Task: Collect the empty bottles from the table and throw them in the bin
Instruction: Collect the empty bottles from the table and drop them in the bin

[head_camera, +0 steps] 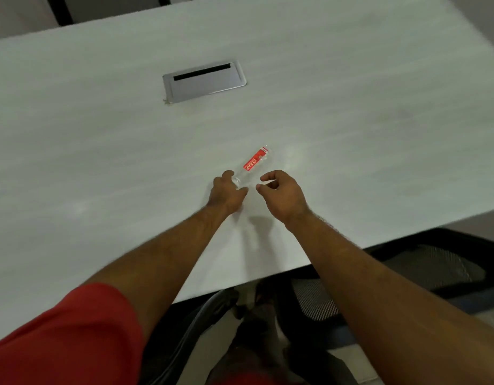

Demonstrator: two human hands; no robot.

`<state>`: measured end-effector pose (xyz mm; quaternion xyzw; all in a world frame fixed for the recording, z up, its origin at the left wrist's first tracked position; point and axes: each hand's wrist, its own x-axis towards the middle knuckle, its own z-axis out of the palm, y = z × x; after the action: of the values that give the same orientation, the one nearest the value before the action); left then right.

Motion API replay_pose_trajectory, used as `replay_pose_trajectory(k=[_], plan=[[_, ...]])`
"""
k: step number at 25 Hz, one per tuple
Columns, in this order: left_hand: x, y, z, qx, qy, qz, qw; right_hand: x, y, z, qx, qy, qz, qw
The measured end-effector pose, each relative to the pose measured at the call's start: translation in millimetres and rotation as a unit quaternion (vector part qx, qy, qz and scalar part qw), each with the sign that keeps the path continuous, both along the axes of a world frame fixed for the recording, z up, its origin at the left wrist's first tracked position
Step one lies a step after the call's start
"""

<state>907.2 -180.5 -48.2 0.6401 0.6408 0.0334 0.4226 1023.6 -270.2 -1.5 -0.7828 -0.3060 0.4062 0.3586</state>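
One clear plastic bottle (251,168) with a red label reading "CLEAR" lies on its side on the pale surface (351,107), near the edge closest to the person, and it looks empty. It is the only bottle in view, and it has not been lifted, so the collecting seems barely begun; no bin is visible. The left hand (226,194) is at the bottle's near end, its grip curled around or against the clear plastic, though how firmly it holds cannot be told. The right hand (282,195) hovers just beside, its grip half closed on nothing. Farther off, a metal cable hatch (204,81) is set into the surface, and a black mesh chair (407,273) sits below its edge.
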Motion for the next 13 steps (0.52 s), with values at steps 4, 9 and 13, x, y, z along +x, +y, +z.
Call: replay_pose_trajectory(k=[4,9,13], plan=[[19,0,-10,0.045,-0.017,0.037,0.998,28,11,-14,-0.006,-0.022,0.049,0.999],[65,-27,48,0.004,-0.121,-0.024,0.992,86,-9,10,0.148,-0.189,0.128,0.962],[110,-54,86,0.030,-0.122,-0.056,0.990,144,-26,21,0.150,-0.361,0.219,0.894]])
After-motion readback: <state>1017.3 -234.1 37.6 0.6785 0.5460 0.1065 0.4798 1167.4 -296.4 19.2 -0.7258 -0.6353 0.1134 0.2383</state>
